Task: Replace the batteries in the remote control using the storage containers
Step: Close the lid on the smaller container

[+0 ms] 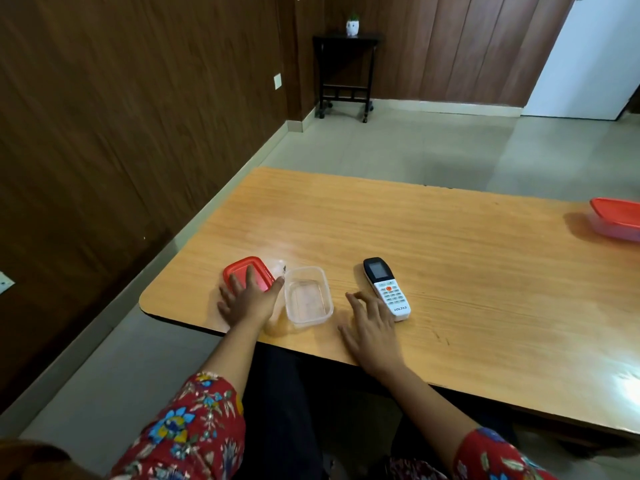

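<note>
The remote control lies face up on the surface, its long axis running away from the person. It sits just right of the right hand, whose fingers are loose and hold nothing (plainly the nearer hand). The left hand rests flat on a loose red lid. I count one remote and two containers: a clear container, open, between the hands, and a lidded container well apart.

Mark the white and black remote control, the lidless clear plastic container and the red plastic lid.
White and black remote control (389, 294): head view, keypad.
Lidless clear plastic container (306, 297): head view, bare floor.
Red plastic lid (262, 273): head view, uncovered right part.
</note>
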